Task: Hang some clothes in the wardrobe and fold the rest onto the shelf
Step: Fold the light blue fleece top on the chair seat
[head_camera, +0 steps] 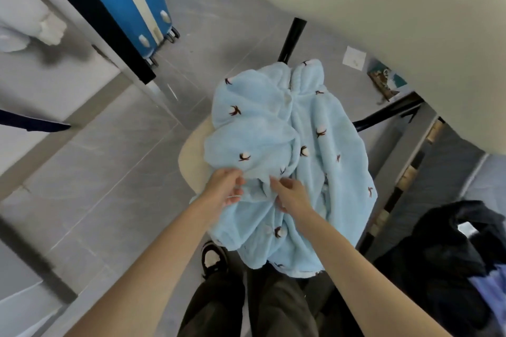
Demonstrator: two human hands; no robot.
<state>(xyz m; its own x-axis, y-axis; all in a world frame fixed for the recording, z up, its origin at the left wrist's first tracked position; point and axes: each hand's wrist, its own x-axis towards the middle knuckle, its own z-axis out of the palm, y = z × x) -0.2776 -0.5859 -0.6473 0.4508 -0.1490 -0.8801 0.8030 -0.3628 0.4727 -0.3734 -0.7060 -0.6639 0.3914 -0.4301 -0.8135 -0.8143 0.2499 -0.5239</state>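
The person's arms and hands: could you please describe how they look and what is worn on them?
Both arms are bare as far up as the view shows, with no sleeves in sight. The left hand and right hand wear no gloves, and no rings, watch or bracelet can be made out. Lower down, dark trousers and a black-and-white shoe are visible.

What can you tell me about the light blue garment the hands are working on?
The light blue garment looks like soft fleece, dotted with small brown-and-white cotton-boll motifs and pale buttons. It lies crumpled and bunched over a cream stool, one edge hanging toward the floor. The left hand and right hand both pinch folds near its middle.
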